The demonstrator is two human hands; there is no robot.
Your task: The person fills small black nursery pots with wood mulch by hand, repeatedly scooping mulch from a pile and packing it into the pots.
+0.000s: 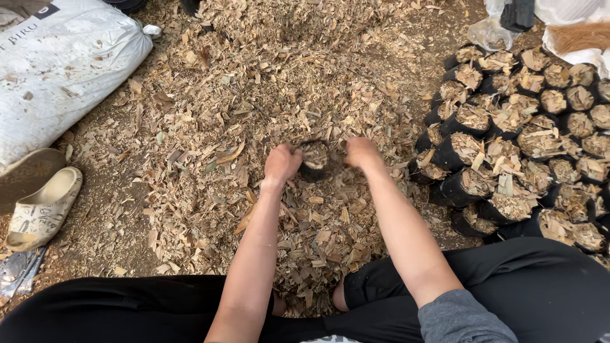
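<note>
The left hand (282, 162) and the right hand (361, 152) are each clamped on an opposite side of one small black grow bag (316, 160), held just above the heap of dry wood chips (254, 95); the bag is soft, thin plastic, round at the mouth, and filled to the brim with the same pale, flaky chips. The heap spreads over the bare earth floor (101, 209) in front of the person's crossed legs in black trousers (546, 286). Toward the right edge of the floor stands a tight cluster of filled black bags (527, 146), too many and too overlapped to count exactly, well over twenty. At the left edge lie two worn cream slip-on sandals (39, 203), and behind them one large white woven sack (63, 63) with dark lettering at its top corner.
</note>
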